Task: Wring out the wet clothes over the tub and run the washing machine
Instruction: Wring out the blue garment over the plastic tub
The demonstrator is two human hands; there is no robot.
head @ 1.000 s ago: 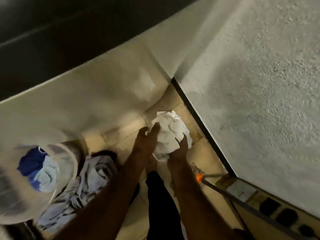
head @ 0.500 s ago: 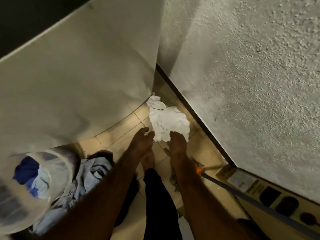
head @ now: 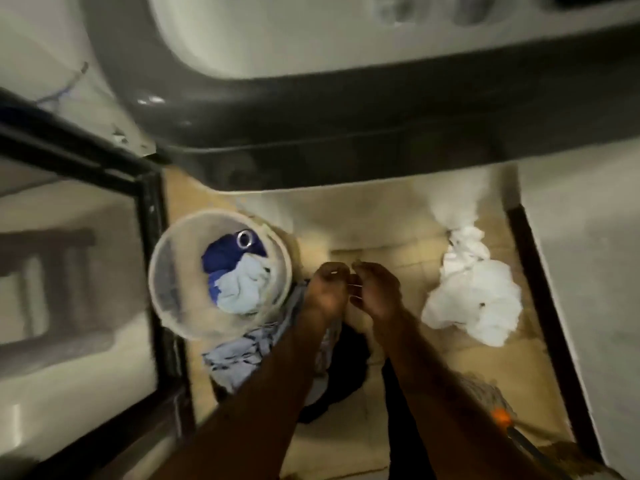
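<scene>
A white crumpled cloth (head: 472,292) lies on the tiled floor at the right, apart from both hands. My left hand (head: 327,289) and my right hand (head: 375,292) hang side by side above the floor, fingers curled loosely, holding nothing. A round translucent tub (head: 173,306) stands to the left of my hands with blue and pale blue clothes (head: 233,271) inside. More pale blue clothes (head: 242,358) lie heaped on the floor below the tub, partly under my left forearm. The washing machine (head: 346,98) fills the top of the view, blurred.
A black-framed glass door (head: 152,216) stands at the left. A mop with an orange collar (head: 500,415) lies at the lower right. A wall with a dark skirting strip (head: 540,289) bounds the right side. Dark clothing (head: 349,368) is on the floor below my hands.
Both hands let go of the white cloth, which now lies on the floor to the right. The view has swung left, bringing the tub and machine into sight.
</scene>
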